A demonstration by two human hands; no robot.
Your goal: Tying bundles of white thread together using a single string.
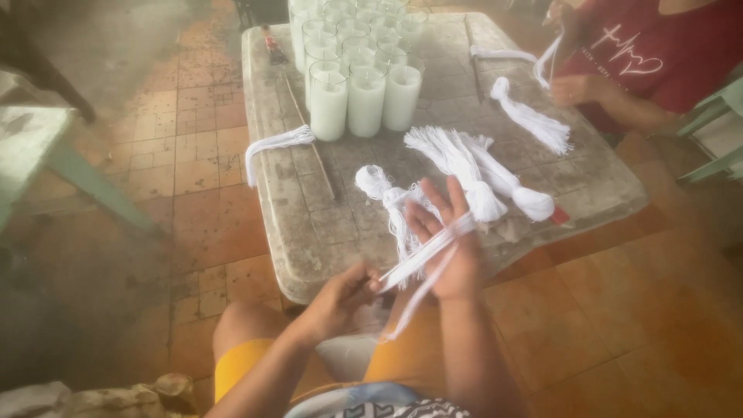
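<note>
White cotton string [422, 259] runs taut at lower centre, from my left hand [340, 298], pinching its end shut, up to my right hand [453, 248], fingers spread with the strand wound around them. Above, bundled white tassels [472, 174] lie on the worn grey table [309, 224], behind them glass candle jars [364, 93].
</note>
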